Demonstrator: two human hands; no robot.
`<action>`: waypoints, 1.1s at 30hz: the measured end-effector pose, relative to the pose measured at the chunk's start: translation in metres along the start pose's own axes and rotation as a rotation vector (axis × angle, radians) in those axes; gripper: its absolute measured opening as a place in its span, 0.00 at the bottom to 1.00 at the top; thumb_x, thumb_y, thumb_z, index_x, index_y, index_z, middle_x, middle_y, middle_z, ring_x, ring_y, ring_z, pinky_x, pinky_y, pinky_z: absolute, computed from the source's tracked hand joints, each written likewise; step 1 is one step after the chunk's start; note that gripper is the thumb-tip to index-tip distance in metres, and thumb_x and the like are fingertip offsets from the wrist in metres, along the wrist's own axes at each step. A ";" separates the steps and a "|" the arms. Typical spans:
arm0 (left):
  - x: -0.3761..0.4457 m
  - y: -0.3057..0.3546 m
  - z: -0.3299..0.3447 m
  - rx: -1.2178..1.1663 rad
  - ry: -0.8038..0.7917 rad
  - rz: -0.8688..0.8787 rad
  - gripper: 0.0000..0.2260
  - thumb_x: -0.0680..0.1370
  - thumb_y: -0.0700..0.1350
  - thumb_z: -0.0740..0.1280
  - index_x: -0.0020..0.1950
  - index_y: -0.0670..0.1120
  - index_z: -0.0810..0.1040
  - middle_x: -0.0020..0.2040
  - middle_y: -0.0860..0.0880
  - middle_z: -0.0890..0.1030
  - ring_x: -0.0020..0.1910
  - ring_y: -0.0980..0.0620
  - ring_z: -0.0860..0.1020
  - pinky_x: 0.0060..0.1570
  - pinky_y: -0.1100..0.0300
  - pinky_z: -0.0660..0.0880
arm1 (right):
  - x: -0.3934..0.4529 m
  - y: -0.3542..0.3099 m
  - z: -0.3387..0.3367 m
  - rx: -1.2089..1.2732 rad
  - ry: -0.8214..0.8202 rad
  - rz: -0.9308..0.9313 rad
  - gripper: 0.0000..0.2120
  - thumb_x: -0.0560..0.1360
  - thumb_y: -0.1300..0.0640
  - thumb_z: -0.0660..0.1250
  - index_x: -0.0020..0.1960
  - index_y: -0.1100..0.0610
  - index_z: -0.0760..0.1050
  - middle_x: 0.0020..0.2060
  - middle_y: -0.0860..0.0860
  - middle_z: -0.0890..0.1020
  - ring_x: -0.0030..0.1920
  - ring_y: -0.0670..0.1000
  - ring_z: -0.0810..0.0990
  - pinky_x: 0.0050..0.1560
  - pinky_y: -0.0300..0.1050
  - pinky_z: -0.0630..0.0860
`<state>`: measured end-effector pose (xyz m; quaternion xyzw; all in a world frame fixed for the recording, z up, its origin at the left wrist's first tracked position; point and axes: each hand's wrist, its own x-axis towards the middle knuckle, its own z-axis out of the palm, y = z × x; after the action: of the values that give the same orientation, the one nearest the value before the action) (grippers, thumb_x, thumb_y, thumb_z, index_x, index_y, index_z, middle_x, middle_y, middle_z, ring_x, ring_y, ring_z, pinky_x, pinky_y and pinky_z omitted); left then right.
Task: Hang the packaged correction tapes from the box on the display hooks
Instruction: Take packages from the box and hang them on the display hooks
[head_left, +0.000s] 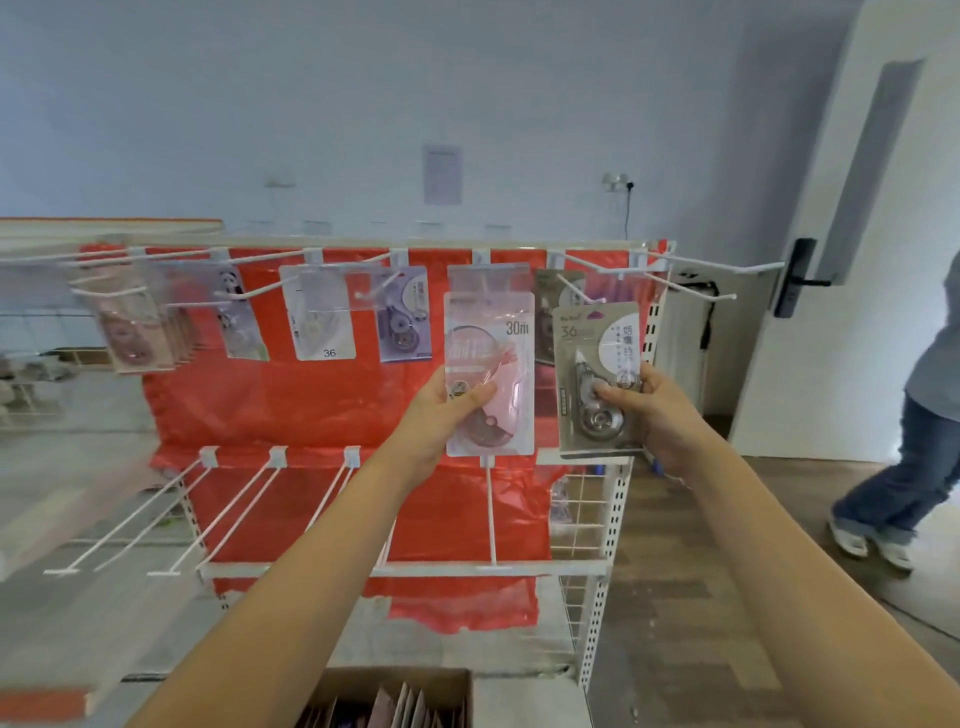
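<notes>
At nine o'clock, on the upper rail of the white display rack, a blurred cluster of pink packs hangs from the leftmost hooks. Next along come a panda-printed pack, a white pack marked 36 and a lilac pack, each on its own white hook before the red backing sheet. At about eight o'clock the lower rail's hooks jut forward with nothing on them.

Just left of centre, the left hand grips a pink correction tape pack by its lower left edge, thumb curled across the front. The pack is a clear blister over a pale pink card printed "30m", with a pink teardrop dispenser and a dark reel inside; it stands upright, its top in front of an upper hook.

Just right of centre, the right hand holds a grey correction tape pack, thumb pressed on the front and fingers behind the right edge. It has a taupe card printed "36", a white round panel with characters, and a clear-and-grey dispenser. It tilts slightly, just beside the pink one, not touching.

At six o'clock sits an open cardboard box with more packs standing on edge.

At three o'clock a person in jeans stands near a white door.
</notes>
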<state>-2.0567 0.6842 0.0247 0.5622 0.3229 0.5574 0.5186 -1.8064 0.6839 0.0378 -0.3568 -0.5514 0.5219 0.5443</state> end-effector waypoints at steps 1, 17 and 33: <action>0.001 0.000 0.000 -0.002 0.000 -0.005 0.21 0.73 0.41 0.69 0.65 0.43 0.72 0.58 0.42 0.80 0.56 0.44 0.79 0.58 0.50 0.76 | 0.001 0.000 0.000 -0.009 -0.006 -0.006 0.41 0.56 0.54 0.81 0.65 0.63 0.70 0.55 0.62 0.81 0.51 0.59 0.82 0.50 0.51 0.80; 0.020 -0.014 -0.005 0.005 0.058 -0.060 0.15 0.76 0.41 0.68 0.62 0.46 0.74 0.59 0.42 0.80 0.59 0.42 0.78 0.61 0.46 0.74 | 0.005 -0.005 0.002 0.044 -0.032 -0.078 0.30 0.63 0.58 0.76 0.63 0.60 0.71 0.53 0.58 0.82 0.51 0.57 0.82 0.46 0.47 0.81; 0.042 -0.024 -0.011 -0.005 0.003 -0.027 0.17 0.70 0.45 0.69 0.58 0.46 0.75 0.51 0.41 0.81 0.49 0.43 0.80 0.54 0.48 0.77 | 0.014 -0.007 0.002 0.045 -0.131 -0.070 0.22 0.67 0.63 0.70 0.59 0.57 0.72 0.49 0.53 0.84 0.49 0.52 0.83 0.46 0.44 0.81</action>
<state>-2.0552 0.7327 0.0129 0.5557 0.3296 0.5520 0.5271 -1.8087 0.6955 0.0479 -0.2902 -0.5861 0.5368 0.5330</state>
